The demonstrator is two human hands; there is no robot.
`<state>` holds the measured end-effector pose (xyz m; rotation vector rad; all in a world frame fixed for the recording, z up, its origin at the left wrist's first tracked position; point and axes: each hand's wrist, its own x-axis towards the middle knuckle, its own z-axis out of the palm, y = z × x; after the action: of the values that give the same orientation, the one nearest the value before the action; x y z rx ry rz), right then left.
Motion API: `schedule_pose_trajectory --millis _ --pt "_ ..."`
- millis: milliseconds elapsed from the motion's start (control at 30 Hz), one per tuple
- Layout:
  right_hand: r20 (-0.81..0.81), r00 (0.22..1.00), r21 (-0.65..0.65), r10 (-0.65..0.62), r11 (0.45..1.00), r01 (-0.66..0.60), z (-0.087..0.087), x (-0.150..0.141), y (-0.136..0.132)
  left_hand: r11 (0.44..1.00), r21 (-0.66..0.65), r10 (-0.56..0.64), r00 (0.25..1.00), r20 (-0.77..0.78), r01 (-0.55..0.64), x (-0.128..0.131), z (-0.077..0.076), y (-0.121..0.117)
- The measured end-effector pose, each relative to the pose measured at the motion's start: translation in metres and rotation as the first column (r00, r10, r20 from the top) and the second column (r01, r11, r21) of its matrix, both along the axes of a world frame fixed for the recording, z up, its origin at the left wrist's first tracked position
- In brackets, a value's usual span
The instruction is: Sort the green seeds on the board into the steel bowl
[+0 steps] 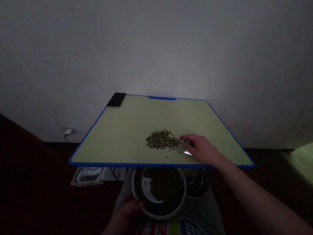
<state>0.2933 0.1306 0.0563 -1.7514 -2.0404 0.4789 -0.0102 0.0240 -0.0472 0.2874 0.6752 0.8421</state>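
Observation:
A pile of small green-brown grains (162,139) lies in the middle of a pale green tabletop with a blue edge (122,129). My right hand (201,148) rests on the tabletop just right of the pile, fingers curled over a small shiny clear object (186,148) whose nature I cannot make out. Below the table's near edge, my left hand (126,210) grips the rim of a steel bowl (158,191) that holds some of the same grains. The bowl sits over my lap.
A second steel bowl (199,182) sits just right of the first, partly under the table edge. A black phone (116,99) lies on the far left corner. A white box with cables (96,174) is under the table. A plug (68,131) sits at the wall.

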Motion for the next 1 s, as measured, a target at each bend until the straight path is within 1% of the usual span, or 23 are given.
schedule_pose_trajectory --millis 67,133,300,433,667,833,933,1000 --pt "-0.008 1.0 -0.003 0.01 1.0 -0.01 0.0 -0.002 -0.001 1.0 -0.006 -0.006 1.0 -0.005 0.006 0.0 -0.003 0.0" --pt "-0.015 1.0 -0.003 0.023 1.0 -0.023 0.0 -0.004 -0.001 1.0 -0.009 -0.001 1.0 -0.008 0.001 0.0 -0.003 0.0" --pt "-0.007 0.999 0.01 0.049 0.999 -0.049 0.0 -0.01 -0.002 0.999 -0.016 0.039 0.999 -0.028 -0.04 0.002 0.008 -0.002" --pt "-0.007 0.998 -0.001 0.068 0.998 -0.068 0.001 -0.015 -0.002 1.0 -0.016 0.026 0.998 -0.05 -0.027 0.002 0.012 -0.002" --pt "-0.009 0.991 -0.028 0.134 0.991 -0.134 0.005 -0.029 -0.007 0.999 -0.015 0.046 0.997 -0.058 -0.047 0.004 0.013 -0.002" --pt "-0.026 0.986 -0.04 0.166 0.985 -0.167 0.007 -0.035 -0.009 1.0 0.009 0.022 0.999 -0.037 -0.022 0.004 0.011 0.0" --pt "-0.085 0.988 -0.004 0.128 0.992 -0.129 0.006 -0.025 -0.011 1.0 0.006 0.023 0.998 -0.064 -0.022 0.004 0.013 0.0" --pt "-0.117 0.991 0.018 0.059 0.998 -0.057 0.005 -0.011 -0.014 1.0 -0.006 0.027 0.995 -0.095 -0.028 0.004 0.015 0.001"
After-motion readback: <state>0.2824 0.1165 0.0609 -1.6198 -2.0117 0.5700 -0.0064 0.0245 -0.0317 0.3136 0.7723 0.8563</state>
